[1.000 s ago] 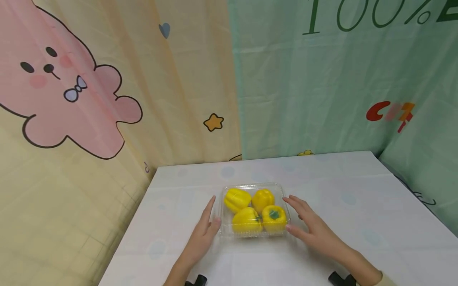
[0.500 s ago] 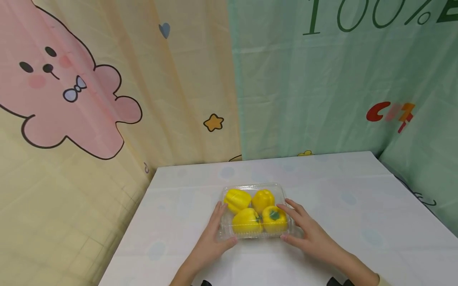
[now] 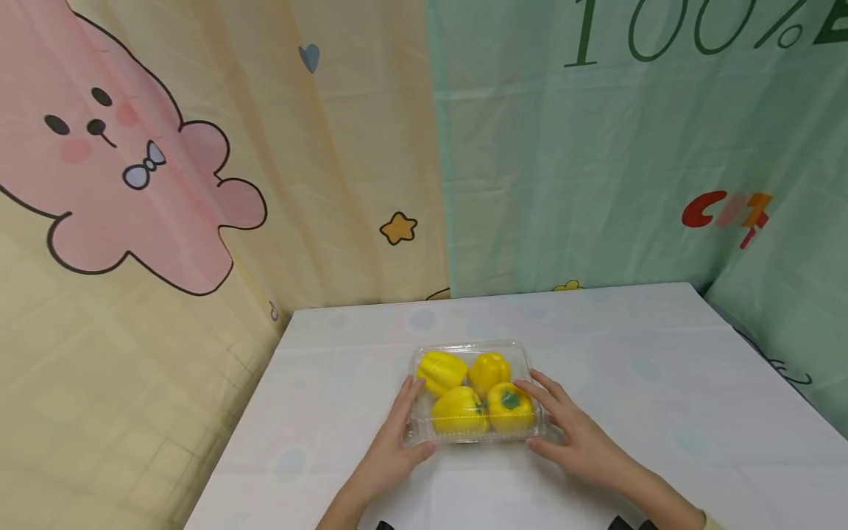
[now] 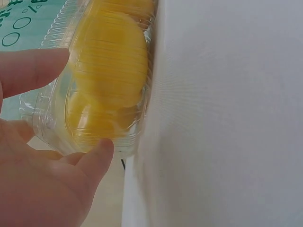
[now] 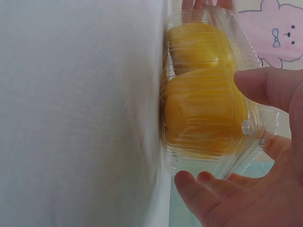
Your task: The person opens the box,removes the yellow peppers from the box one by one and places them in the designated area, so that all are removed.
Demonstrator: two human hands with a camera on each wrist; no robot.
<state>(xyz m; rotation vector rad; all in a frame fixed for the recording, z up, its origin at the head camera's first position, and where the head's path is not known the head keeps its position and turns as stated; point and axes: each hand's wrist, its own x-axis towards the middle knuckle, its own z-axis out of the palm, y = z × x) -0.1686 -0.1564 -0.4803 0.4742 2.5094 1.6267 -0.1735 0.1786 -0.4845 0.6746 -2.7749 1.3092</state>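
Note:
A clear plastic clamshell box holding several yellow bell peppers sits on the white table in the head view. Its lid is down. At the left end, my left hand holds the box, with the thumb near the front edge and the fingers along the side and lid. My right hand holds the opposite end in the same way, one finger reaching over the lid. Ridged walls and bell peppers show up close in the left wrist view. The right wrist view shows fingertips by the box's lower edge.
The white-covered table extends around the box. Behind it hangs a patterned curtain, beige on the left and green on the right. Black straps show at the bottom edge by the wrists.
Both hands have moved inward from beside the box to hold its two ends. Over the last half second they have hardly moved, and the box stays in place.

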